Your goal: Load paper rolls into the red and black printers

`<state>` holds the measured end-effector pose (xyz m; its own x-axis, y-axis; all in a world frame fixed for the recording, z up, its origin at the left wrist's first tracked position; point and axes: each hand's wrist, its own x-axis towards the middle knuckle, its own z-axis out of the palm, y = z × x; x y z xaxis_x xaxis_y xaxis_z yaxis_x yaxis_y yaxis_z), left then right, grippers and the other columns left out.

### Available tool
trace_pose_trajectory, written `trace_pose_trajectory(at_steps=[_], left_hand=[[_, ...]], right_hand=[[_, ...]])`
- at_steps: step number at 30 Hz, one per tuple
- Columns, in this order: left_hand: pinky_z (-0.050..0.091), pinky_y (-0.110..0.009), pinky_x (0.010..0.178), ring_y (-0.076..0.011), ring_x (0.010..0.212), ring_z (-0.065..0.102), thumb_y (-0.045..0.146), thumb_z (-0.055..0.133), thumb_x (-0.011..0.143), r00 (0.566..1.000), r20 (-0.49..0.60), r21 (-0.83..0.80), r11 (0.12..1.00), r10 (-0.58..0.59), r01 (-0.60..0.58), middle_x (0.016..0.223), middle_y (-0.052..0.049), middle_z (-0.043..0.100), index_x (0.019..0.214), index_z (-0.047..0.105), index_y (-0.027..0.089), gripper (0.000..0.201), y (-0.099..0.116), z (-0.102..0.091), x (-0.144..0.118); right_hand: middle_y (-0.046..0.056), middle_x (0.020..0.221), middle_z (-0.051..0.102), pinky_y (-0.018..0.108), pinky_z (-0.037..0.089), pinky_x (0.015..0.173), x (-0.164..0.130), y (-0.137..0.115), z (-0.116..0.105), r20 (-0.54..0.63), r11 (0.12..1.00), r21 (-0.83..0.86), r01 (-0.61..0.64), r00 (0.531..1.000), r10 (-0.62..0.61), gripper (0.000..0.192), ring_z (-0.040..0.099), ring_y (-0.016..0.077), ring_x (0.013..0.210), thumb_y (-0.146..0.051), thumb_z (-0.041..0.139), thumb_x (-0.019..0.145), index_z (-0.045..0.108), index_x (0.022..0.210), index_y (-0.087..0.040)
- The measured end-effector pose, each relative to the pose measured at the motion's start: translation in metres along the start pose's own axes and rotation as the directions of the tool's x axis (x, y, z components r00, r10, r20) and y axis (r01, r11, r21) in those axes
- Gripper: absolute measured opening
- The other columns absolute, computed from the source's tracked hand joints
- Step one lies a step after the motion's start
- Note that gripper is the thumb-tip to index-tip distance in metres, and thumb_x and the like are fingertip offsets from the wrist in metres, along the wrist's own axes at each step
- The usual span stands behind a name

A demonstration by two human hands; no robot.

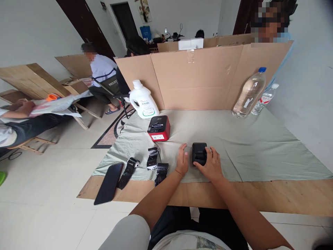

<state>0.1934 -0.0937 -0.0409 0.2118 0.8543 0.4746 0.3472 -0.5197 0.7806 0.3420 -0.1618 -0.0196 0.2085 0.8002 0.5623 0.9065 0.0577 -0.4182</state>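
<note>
A small black receipt printer (199, 149) rests on the cloth in front of me. My right hand (212, 163) grips it, thumb at the near edge and fingers along its right side. Just left of the printer, and apart from it, my left hand (182, 161) is open with its fingers stretched forward and the palm facing the printer. Farther left lie three paper rolls with dark printed strips, one (128, 172) beside a black smartphone (108, 184) and the others (152, 158) nearer my left hand. Behind these stands a larger red and black printer (159, 128).
A white detergent jug (144, 100) stands at the back left. A large bottle (249, 93) and a smaller bottle (265, 99) lean at the back right. The cardboard panel (195, 81) closes off the table's far side. Other people sit beyond it and to the left.
</note>
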Motion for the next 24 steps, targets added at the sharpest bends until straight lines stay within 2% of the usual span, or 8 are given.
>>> trace_pose_trajectory(at_steps=[3,6,9,11,14,16,20,24], left_hand=[[0.041,-0.042,0.106,-0.0199,0.126,0.049,0.049,0.013,0.099,0.981,-0.1,-0.062,0.985,-0.167,0.161,0.13,-0.015,0.053,0.129,0.043,0.016,0.054,-0.011,0.001,-0.001],[0.038,-0.043,0.109,-0.0203,0.126,0.048,0.051,0.016,0.099,0.992,0.001,-0.027,0.992,-0.126,0.126,0.129,-0.014,0.053,0.129,0.045,0.017,0.054,-0.011,0.002,-0.004],[0.034,-0.046,0.112,-0.0228,0.133,0.042,0.049,0.021,0.098,0.987,0.143,0.116,0.992,-0.067,0.05,0.137,-0.015,0.048,0.135,0.042,0.017,0.053,-0.004,0.002,-0.007],[0.026,-0.051,0.115,-0.026,0.14,0.032,0.048,0.028,0.097,0.953,0.299,0.269,0.962,-0.039,-0.045,0.147,-0.014,0.041,0.139,0.04,0.019,0.052,0.003,0.004,-0.008],[0.012,-0.058,0.117,-0.0299,0.146,0.019,0.046,0.04,0.094,0.834,0.551,0.421,0.874,-0.034,-0.242,0.155,-0.007,0.032,0.142,0.041,0.026,0.052,0.014,0.006,-0.007],[0.009,-0.06,0.116,-0.0309,0.146,0.017,0.046,0.042,0.093,0.772,0.632,0.455,0.836,-0.06,-0.308,0.156,-0.005,0.029,0.144,0.039,0.029,0.054,0.02,0.005,-0.005],[0.009,-0.061,0.116,-0.0307,0.146,0.016,0.046,0.04,0.093,0.749,0.656,0.477,0.819,-0.09,-0.319,0.157,-0.004,0.025,0.146,0.035,0.03,0.056,0.024,0.002,-0.002],[0.008,-0.06,0.116,-0.0304,0.147,0.014,0.047,0.039,0.093,0.749,0.657,0.458,0.833,-0.081,-0.311,0.157,-0.004,0.025,0.146,0.035,0.03,0.056,0.021,0.003,-0.003]], right_hand=[[0.029,0.138,0.037,0.059,0.042,0.084,-0.002,-0.02,0.014,0.034,0.988,-0.076,-0.133,0.99,0.136,0.095,0.047,0.044,0.114,-0.07,0.064,0.069,0.035,0.141,-0.016],[0.03,0.136,0.038,0.056,0.044,0.08,-0.002,-0.028,0.024,0.086,0.978,-0.138,-0.159,0.981,0.172,0.095,0.05,0.0431,0.109,-0.064,0.068,0.068,0.034,0.143,-0.017],[0.027,0.13,0.046,0.052,0.045,0.08,0.007,-0.012,0.023,0.049,0.983,-0.162,-0.091,0.994,0.1,0.085,0.053,0.0392,0.104,-0.054,0.069,0.069,0.039,0.14,-0.018],[0.023,0.127,0.049,0.051,0.045,0.083,0.024,0.013,0.016,0.035,0.976,-0.199,-0.087,0.995,0.096,0.082,0.053,0.0376,0.105,-0.05,0.069,0.069,0.041,0.139,-0.018],[0.023,0.126,0.049,0.051,0.043,0.088,0.067,0.07,0.002,-0.021,0.944,-0.262,-0.203,0.979,0.204,0.081,0.052,0.0375,0.107,-0.049,0.068,0.068,0.042,0.138,-0.015],[0.024,0.125,0.048,0.053,0.043,0.087,0.1,0.113,-0.009,-0.09,0.911,-0.265,-0.317,0.948,0.304,0.082,0.052,0.0382,0.105,-0.049,0.068,0.067,0.044,0.136,-0.015],[0.025,0.131,0.043,0.053,0.039,0.091,0.139,0.18,-0.027,-0.053,0.785,-0.372,-0.496,0.855,0.516,0.083,0.047,0.0409,0.113,-0.048,0.065,0.069,0.039,0.14,-0.013],[0.024,0.139,0.037,0.05,0.035,0.098,0.139,0.204,-0.035,0.012,0.693,-0.462,-0.554,0.778,0.629,0.083,0.044,0.0402,0.121,-0.052,0.06,0.075,0.032,0.144,-0.015]])
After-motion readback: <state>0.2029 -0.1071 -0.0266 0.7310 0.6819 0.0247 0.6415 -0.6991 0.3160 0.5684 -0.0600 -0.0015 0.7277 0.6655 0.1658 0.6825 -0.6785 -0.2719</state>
